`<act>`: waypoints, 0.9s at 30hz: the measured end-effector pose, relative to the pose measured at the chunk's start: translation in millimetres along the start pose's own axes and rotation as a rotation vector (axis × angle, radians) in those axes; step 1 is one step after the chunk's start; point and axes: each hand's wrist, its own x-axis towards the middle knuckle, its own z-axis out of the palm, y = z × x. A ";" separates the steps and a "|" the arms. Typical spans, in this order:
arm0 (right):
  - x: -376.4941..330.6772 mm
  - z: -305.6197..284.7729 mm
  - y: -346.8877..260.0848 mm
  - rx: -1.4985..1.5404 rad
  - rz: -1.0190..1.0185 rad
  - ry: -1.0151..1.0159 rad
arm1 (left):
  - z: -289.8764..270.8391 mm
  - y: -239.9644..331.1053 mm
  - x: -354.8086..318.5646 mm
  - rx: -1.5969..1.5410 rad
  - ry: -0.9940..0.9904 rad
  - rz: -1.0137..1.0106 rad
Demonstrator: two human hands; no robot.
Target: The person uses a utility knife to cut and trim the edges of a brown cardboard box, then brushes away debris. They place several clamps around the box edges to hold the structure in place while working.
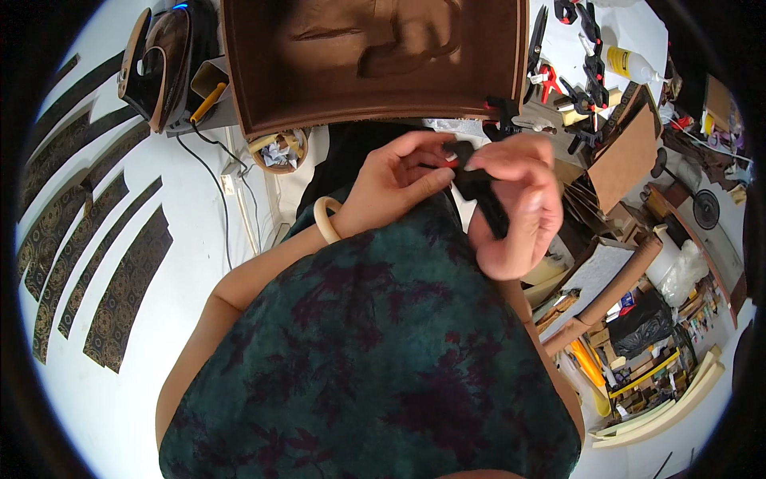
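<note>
Right now both hands meet just below the big brown wooden panel (375, 64), working a black spring clamp (479, 195); the right hand (515, 203) has its grip clenched around the clamp's handles, while the left hand (395, 188), a pale bangle (325, 219) on its wrist, pinches the clamp's red-tipped end between fingertips; more clamps (578, 88) and a glue bottle (630, 64) lie on the counter to the right of the panel; to my eye, if the squeeze slackens the clamp could snap shut on a fingertip, or spring loose and mark the panel's edge.
</note>
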 end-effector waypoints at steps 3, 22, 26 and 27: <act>13.6 11.6 20.1 0.287 -0.122 0.280 | -6.4 7.7 -4.1 0.067 0.137 -0.021; 13.7 40.6 72.0 0.099 -0.118 0.278 | -26.0 23.2 -9.4 0.095 0.139 -0.089; 10.1 40.1 70.6 0.128 -0.104 0.311 | -22.9 21.3 -6.0 0.026 0.159 -0.048; 10.6 39.2 70.0 0.170 -0.111 0.300 | -21.9 20.3 -4.6 0.000 0.151 -0.094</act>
